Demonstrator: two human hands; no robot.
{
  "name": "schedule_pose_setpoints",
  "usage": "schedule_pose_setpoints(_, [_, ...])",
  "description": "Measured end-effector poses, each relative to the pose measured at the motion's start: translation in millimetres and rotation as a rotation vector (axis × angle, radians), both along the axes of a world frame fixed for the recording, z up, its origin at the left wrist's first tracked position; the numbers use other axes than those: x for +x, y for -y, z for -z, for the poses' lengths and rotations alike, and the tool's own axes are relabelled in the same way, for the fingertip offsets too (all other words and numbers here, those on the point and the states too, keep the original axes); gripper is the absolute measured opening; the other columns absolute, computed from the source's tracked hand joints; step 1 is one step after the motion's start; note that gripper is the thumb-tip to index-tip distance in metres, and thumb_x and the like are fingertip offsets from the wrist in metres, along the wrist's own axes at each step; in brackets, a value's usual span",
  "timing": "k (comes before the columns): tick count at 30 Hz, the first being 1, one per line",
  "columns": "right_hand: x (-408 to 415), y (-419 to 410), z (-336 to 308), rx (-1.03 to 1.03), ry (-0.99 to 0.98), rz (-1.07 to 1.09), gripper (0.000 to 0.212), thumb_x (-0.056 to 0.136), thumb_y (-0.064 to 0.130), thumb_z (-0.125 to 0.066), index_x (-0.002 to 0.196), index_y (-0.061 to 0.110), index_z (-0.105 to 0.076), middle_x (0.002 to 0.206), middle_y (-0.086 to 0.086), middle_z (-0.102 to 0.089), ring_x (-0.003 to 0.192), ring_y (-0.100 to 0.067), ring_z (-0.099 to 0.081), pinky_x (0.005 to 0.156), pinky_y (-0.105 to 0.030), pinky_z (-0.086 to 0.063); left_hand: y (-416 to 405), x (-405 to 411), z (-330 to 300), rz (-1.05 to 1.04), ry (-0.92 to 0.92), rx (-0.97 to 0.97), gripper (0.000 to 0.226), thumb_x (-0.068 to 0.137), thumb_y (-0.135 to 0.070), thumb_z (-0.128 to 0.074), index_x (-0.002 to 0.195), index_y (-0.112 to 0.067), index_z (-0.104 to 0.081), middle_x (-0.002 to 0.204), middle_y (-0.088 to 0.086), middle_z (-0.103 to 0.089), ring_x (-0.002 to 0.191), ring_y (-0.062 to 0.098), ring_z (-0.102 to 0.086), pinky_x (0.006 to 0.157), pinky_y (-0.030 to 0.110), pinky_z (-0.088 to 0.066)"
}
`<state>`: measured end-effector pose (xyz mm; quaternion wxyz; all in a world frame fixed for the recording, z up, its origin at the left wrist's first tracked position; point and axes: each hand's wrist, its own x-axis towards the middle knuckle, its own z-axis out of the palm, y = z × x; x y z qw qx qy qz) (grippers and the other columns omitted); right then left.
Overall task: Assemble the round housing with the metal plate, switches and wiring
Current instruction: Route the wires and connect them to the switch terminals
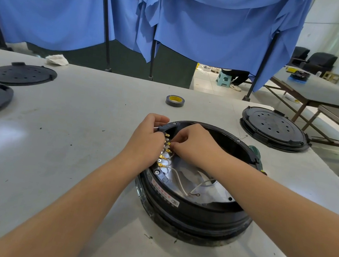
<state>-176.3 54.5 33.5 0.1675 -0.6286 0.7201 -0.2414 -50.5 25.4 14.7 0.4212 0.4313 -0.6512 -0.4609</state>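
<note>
The round black housing (191, 215) sits on the table just right of centre, open side up. Inside lies the shiny metal plate (216, 190) with white wires (179, 179) looping across it. A row of brass switch terminals (164, 153) runs along the housing's left inner wall. My left hand (148, 138) grips the housing's left rim with fingers curled over it. My right hand (194, 146) reaches into the housing and pinches a connector at the terminals; what the fingertips hold is mostly hidden.
A roll of grey tape (175, 100) lies beyond the housing. Two black round covers (19, 74) lie at the far left, another assembled housing (274, 129) at the right. Blue curtains hang behind the table (66, 136). A second table (324, 92) stands at the right.
</note>
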Motion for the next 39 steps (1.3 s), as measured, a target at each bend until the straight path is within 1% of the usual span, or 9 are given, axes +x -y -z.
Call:
schedule_pose_setpoints(7, [0.7, 0.3, 0.0, 0.009, 0.002, -0.016, 0.013, 0.086, 0.014, -0.062, 0.087, 0.017, -0.074, 0.076, 0.006, -0.065, 0.079, -0.010, -0.061, 0.064, -0.019, -0.047, -0.2, -0.3, -0.6, -0.007, -0.003, 0.002, 0.043, 0.086, 0.008, -0.039, 0.113, -0.023, -0.051, 0.100, -0.018, -0.052, 0.092, -0.004, -0.052, 0.066, 0.014, -0.041])
schedule_pose_setpoints(11, [0.5, 0.9, -0.2, 0.005, 0.004, -0.011, 0.013, 0.086, 0.014, -0.062, 0.085, 0.018, -0.074, 0.071, 0.009, -0.063, 0.074, -0.008, -0.059, 0.060, -0.017, -0.045, -0.2, -0.5, -0.9, -0.007, -0.001, 0.002, 0.043, 0.086, 0.008, -0.039, 0.113, -0.023, -0.051, 0.100, -0.018, -0.052, 0.092, -0.004, -0.052, 0.066, 0.014, -0.041])
schedule_pose_setpoints(17, [1.5, 0.8, -0.1, 0.004, 0.014, -0.010, 0.013, 0.086, 0.014, -0.063, 0.090, 0.016, -0.075, 0.082, 0.003, -0.069, 0.081, -0.011, -0.063, 0.072, -0.024, -0.052, 0.2, 0.0, -0.3, -0.008, -0.007, 0.018, 0.043, 0.086, 0.008, -0.039, 0.114, -0.023, -0.050, 0.101, -0.015, -0.053, 0.091, -0.003, -0.053, 0.064, 0.015, -0.042])
schedule_pose_setpoints(19, [1.7, 0.2, -0.7, -0.004, 0.028, -0.014, 0.014, 0.086, 0.014, -0.063, 0.091, 0.015, -0.076, 0.079, 0.004, -0.068, 0.079, -0.010, -0.063, 0.072, -0.023, -0.052, 0.2, 0.4, 0.0, -0.009, -0.021, 0.022, 0.044, 0.086, 0.009, -0.039, 0.114, -0.023, -0.050, 0.107, -0.010, -0.055, 0.095, 0.001, -0.054, 0.069, 0.017, -0.044])
schedule_pose_setpoints(22, [2.7, -0.6, -1.6, -0.023, 0.046, -0.027, 0.014, 0.085, 0.014, -0.064, 0.090, 0.015, -0.077, 0.079, 0.002, -0.070, 0.078, -0.011, -0.063, 0.071, -0.025, -0.052, -0.2, 0.0, -0.4, -0.004, -0.025, 0.026, 0.046, 0.087, 0.009, -0.039, 0.119, -0.022, -0.050, 0.118, -0.004, -0.055, 0.108, 0.012, -0.055, 0.084, 0.025, -0.048])
schedule_pose_setpoints(26, [4.3, 0.4, -1.3, -0.027, 0.044, -0.035, 0.013, 0.085, 0.014, -0.064, 0.089, 0.014, -0.077, 0.077, 0.001, -0.070, 0.075, -0.010, -0.062, 0.065, -0.021, -0.049, 0.0, 0.3, -0.2, -0.002, -0.031, 0.037, 0.050, 0.086, 0.009, -0.038, 0.124, -0.019, -0.051, 0.122, -0.003, -0.055, 0.115, 0.016, -0.055, 0.097, 0.036, -0.048])
schedule_pose_setpoints(31, [0.9, -0.1, 1.0, -0.017, 0.063, -0.010, 0.017, 0.084, 0.011, -0.061, 0.090, 0.016, -0.077, 0.073, 0.009, -0.064, 0.074, -0.006, -0.060, 0.063, -0.016, -0.048, 0.9, 0.3, 1.1, 0.005, -0.015, 0.028, 0.046, 0.085, 0.008, -0.040, 0.115, -0.025, -0.050, 0.115, -0.006, -0.056, 0.109, 0.013, -0.057, 0.084, 0.026, -0.049])
schedule_pose_setpoints(36, [-0.5, 0.8, 1.3, 0.017, 0.088, 0.004, 0.016, 0.084, 0.011, -0.063, 0.087, 0.018, -0.077, 0.071, 0.012, -0.063, 0.074, -0.005, -0.059, 0.061, -0.018, -0.047, 2.0, 0.8, 0.8, -0.002, -0.005, 0.019, 0.044, 0.086, 0.007, -0.040, 0.116, -0.023, -0.051, 0.112, -0.006, -0.056, 0.105, 0.011, -0.057, 0.082, 0.024, -0.048])
schedule_pose_setpoints(39, [-0.9, 0.6, 1.9, 0.014, 0.090, 0.000, 0.016, 0.083, 0.011, -0.062, 0.086, 0.019, -0.077, 0.069, 0.012, -0.062, 0.071, -0.004, -0.058, 0.059, -0.017, -0.044, 0.8, 0.7, 0.4, -0.003, 0.002, 0.014, 0.043, 0.086, 0.007, -0.040, 0.116, -0.023, -0.051, 0.112, -0.005, -0.056, 0.107, 0.013, -0.056, 0.087, 0.028, -0.048])
